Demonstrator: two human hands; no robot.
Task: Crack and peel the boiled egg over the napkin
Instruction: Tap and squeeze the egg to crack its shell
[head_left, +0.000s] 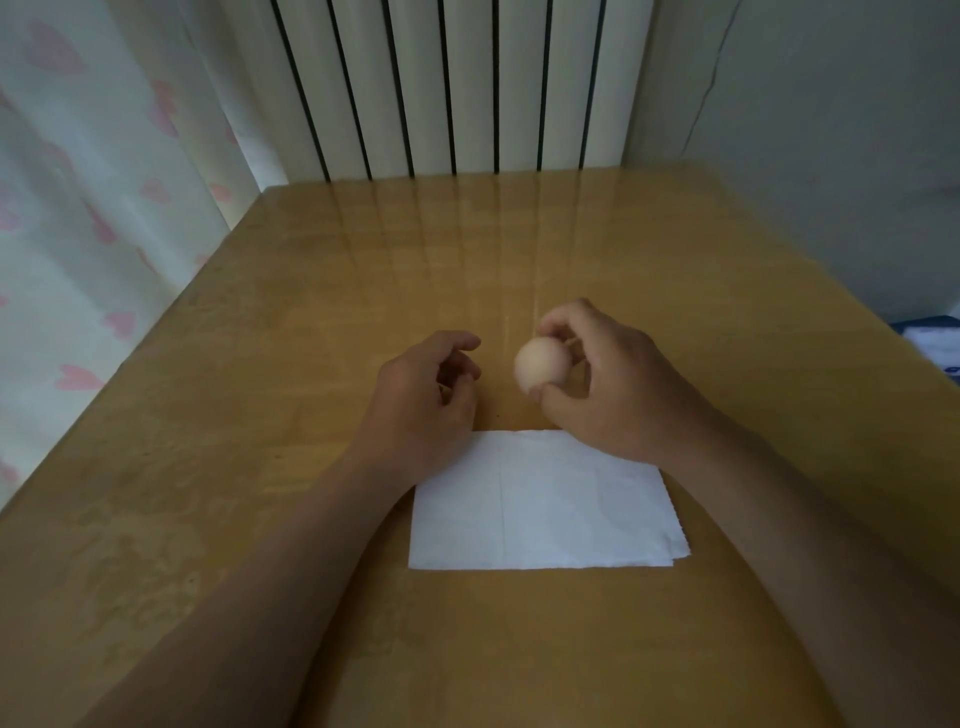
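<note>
Left hand: fingers loosely curled, holding nothing, wrist over the far left corner of the napkin. Egg at its 3 o'clock, apart, blurred, over bare tabletop at 12 o'clock of napkin. Right hand: pinching egg between thumb and fingertips.

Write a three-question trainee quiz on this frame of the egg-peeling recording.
1. True or false: the left hand holds the egg.
2. Multiple choice: in this view the egg shows against A) the napkin, B) the bare table beyond the napkin's far edge, C) the floor.
3. Short answer: what shape is printed on the curtain?
Key: 1 false, the right hand grips it and the left hand holds nothing; 2 B; 3 pink hearts.
</note>
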